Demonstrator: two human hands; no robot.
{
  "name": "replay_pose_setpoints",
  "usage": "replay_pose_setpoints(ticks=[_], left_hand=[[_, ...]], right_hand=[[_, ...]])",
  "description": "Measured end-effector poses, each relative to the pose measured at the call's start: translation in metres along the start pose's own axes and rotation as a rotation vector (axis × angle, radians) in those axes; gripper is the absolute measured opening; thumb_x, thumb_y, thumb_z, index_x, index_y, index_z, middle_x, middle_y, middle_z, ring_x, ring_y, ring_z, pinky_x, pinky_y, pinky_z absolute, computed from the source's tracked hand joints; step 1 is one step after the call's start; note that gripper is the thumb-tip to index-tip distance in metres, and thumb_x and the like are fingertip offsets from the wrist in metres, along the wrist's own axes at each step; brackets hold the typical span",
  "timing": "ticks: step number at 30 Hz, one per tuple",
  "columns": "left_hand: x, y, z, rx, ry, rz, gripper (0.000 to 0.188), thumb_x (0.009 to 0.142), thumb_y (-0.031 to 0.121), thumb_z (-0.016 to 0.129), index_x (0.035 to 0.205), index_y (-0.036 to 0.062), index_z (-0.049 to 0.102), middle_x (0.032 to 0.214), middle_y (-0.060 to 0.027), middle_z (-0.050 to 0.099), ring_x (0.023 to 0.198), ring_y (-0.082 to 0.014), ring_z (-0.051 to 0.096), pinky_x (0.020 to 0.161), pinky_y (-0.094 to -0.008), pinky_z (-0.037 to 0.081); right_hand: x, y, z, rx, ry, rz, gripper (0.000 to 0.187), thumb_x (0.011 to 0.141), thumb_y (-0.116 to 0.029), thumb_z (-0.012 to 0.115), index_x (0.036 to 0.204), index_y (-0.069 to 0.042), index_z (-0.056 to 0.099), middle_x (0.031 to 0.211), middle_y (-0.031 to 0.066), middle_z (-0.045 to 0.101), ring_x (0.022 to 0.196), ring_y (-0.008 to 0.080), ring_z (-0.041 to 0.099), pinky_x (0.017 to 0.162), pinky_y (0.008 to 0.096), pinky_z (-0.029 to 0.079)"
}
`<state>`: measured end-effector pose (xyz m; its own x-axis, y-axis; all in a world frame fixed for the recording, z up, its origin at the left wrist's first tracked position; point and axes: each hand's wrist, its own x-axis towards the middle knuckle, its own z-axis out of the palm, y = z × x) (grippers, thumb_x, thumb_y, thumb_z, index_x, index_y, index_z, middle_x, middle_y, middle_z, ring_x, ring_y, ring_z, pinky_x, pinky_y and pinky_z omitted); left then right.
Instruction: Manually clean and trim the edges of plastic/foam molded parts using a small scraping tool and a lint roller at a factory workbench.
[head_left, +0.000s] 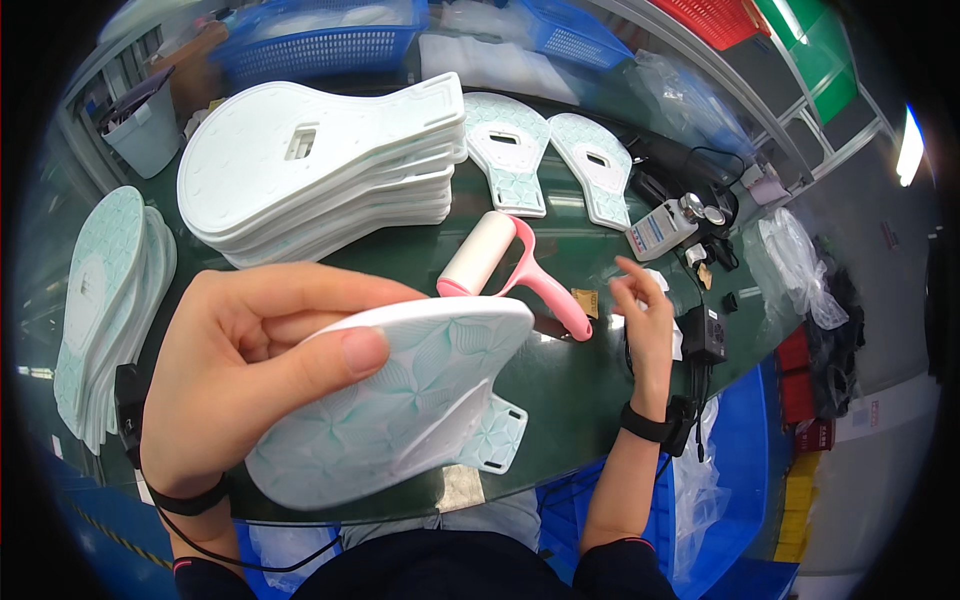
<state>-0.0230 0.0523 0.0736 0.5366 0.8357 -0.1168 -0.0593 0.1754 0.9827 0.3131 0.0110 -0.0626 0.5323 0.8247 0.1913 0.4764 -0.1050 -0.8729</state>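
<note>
My left hand grips the upper edge of a paddle-shaped plastic panel, thumb on its face and fingers behind. The panel is white with a pale teal petal pattern, tilted over the table's near edge, its slotted tab toward the lower right. My right hand hovers over the right part of the table with loosely bent fingers apart and nothing visible in them. Between the hands lies a lint roller with a white roll and pink handle. A small brown paper piece rests near the handle's end.
A tall stack of white panels stands at the back left, with patterned panels at far left. Two more panels lie behind the roller. A white bottle, a black adapter and cables sit right; a blue bin stands below.
</note>
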Motion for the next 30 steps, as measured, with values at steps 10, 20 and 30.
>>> replay_pose_setpoints(ticks=[10, 20, 30], left_hand=[[-0.009, 0.004, -0.007, -0.068, -0.033, 0.017, 0.025, 0.075, 0.011, 0.061, 0.09, -0.0084, 0.057, 0.076, -0.0157, 0.063, 0.068, -0.0148, 0.061, 0.064, -0.0229, 0.047], [-0.013, 0.005, -0.007, -0.084, -0.087, -0.021, 0.025, 0.073, 0.006, 0.059, 0.091, -0.0109, 0.055, 0.075, -0.0185, 0.063, 0.067, -0.0157, 0.061, 0.064, -0.0237, 0.047], [-0.015, 0.0, -0.005, -0.012, -0.043, -0.011, 0.022, 0.072, 0.009, 0.062, 0.082, -0.0102, 0.059, 0.076, -0.0199, 0.064, 0.067, -0.0189, 0.063, 0.066, -0.0266, 0.049]], right_hand=[[0.001, 0.023, 0.011, -0.034, 0.052, -0.034, 0.017, 0.078, -0.016, 0.062, 0.083, -0.001, 0.056, 0.083, 0.0056, 0.055, 0.075, 0.0126, 0.05, 0.067, 0.0239, 0.041], [-0.084, -0.18, 0.032, 0.587, 0.03, -0.48, 0.025, 0.086, -0.009, 0.045, 0.107, 0.001, 0.036, 0.072, 0.009, 0.051, 0.054, 0.0127, 0.047, 0.043, 0.0195, 0.038], [-0.106, -0.176, 0.079, 0.487, -0.085, -0.696, 0.027, 0.072, -0.001, 0.061, 0.082, -0.007, 0.036, 0.061, 0.004, 0.045, 0.043, 0.0105, 0.038, 0.04, 0.0188, 0.037]])
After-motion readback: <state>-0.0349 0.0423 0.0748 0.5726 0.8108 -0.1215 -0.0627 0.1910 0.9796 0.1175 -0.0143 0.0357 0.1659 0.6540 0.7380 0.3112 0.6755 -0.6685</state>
